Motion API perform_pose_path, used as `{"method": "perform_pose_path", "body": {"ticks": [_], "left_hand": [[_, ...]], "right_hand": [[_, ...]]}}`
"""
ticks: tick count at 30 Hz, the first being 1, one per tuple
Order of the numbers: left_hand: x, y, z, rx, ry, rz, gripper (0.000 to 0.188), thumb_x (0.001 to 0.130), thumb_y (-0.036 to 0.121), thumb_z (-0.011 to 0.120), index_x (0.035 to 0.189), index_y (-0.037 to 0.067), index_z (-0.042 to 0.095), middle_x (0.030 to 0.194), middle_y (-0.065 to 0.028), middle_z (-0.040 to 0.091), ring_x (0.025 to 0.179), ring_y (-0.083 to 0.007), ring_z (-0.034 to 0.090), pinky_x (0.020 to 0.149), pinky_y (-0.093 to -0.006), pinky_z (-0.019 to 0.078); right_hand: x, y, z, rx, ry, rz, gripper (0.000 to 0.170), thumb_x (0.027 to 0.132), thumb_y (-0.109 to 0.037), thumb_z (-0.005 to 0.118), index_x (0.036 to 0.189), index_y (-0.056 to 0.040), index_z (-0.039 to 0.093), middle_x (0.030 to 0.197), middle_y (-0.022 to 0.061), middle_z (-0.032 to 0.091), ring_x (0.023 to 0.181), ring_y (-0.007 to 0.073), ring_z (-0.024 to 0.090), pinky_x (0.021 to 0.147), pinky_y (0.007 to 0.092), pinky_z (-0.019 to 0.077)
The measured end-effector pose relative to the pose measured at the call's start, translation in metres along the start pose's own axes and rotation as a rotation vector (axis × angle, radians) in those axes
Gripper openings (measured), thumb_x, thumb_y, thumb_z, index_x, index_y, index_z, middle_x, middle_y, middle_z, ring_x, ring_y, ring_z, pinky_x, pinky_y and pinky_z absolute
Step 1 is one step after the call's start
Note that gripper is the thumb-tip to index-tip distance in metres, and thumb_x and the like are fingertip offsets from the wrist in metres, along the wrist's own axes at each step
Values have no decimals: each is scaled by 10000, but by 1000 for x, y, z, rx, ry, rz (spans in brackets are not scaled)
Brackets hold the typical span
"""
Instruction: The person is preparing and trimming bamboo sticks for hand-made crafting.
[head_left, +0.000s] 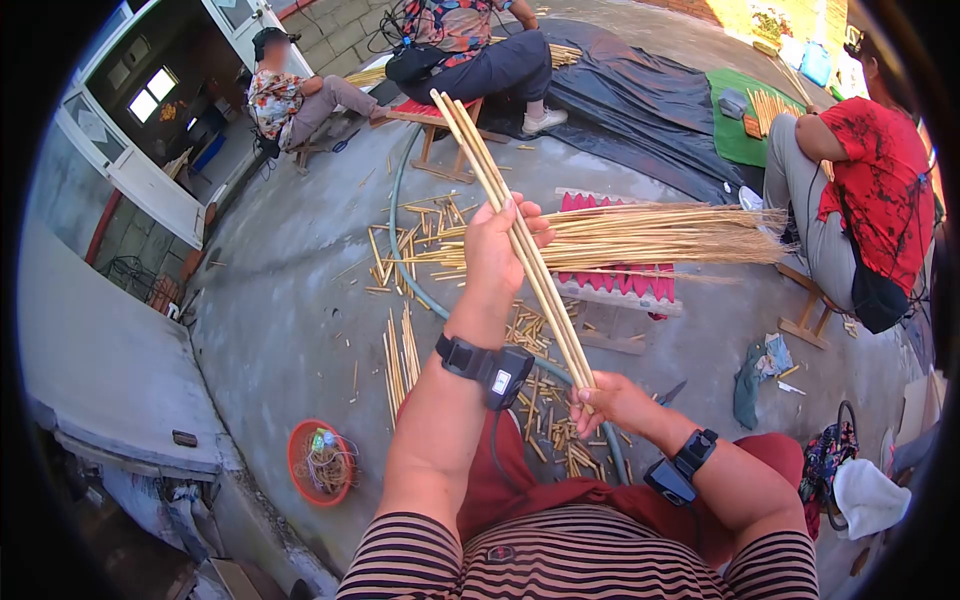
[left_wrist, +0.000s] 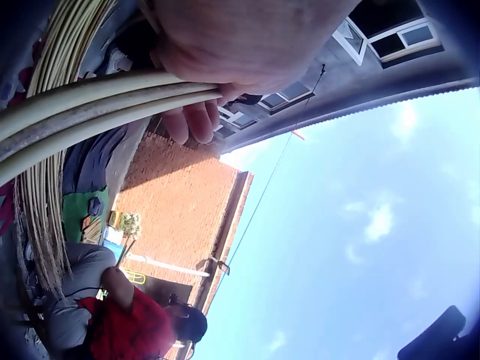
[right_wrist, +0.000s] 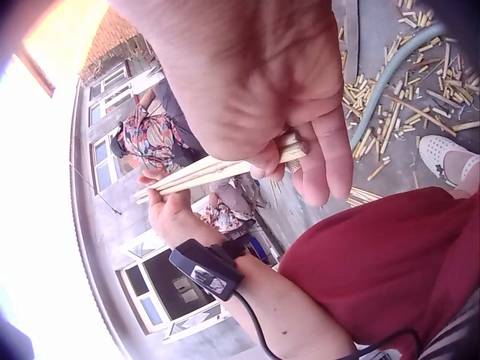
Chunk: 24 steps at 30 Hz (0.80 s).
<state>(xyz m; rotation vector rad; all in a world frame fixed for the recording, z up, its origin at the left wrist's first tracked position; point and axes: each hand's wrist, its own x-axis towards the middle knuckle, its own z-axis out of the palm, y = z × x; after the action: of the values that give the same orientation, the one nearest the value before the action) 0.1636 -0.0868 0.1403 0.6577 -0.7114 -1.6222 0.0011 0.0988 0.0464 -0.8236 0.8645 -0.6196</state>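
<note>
A few long pale stalks point(head_left: 520, 235) slant across the head view between my two hands. My left hand point(head_left: 493, 250) holds them partway along, with the thumb laid over them and the fingers behind. At their lower end my right hand point(head_left: 622, 402) pinches the stalks; in the right wrist view their cut ends point(right_wrist: 294, 152) stick out between thumb and fingers. Beyond my hands, a big bundle of stalks with feathery tips point(head_left: 640, 235) lies on a low bench with a pink ruffled cover point(head_left: 650, 283).
Short cut stalk pieces point(head_left: 560, 425) litter the concrete around a hose point(head_left: 420, 290). A knife point(head_left: 673, 392) lies near my right hand. An orange basin point(head_left: 304, 485) stands at lower left. A person in red point(head_left: 885, 180) sits at right; two others sit at the back.
</note>
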Motion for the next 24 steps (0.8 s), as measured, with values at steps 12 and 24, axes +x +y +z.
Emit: {"method": "perform_pose_path", "body": {"ticks": [12, 24], "left_hand": [[9, 11, -16, -92, -13, 162, 129, 935, 160, 499, 1003, 53, 520, 768, -81, 588, 574, -157, 543, 485, -283, 443], [-1, 7, -4, 51, 65, 186, 114, 955, 173, 437, 958, 65, 472, 694, -50, 528, 495, -135, 498, 422, -267, 425]], "right_hand": [[-4, 36, -5, 10, -60, 53, 141, 950, -159, 443, 968, -31, 501, 837, 114, 601, 681, 209, 635, 605, 331, 564], [-5, 49, -3, 34, -80, 93, 158, 950, -153, 438, 1004, -10, 479, 843, 120, 582, 682, 200, 624, 590, 320, 570]]}}
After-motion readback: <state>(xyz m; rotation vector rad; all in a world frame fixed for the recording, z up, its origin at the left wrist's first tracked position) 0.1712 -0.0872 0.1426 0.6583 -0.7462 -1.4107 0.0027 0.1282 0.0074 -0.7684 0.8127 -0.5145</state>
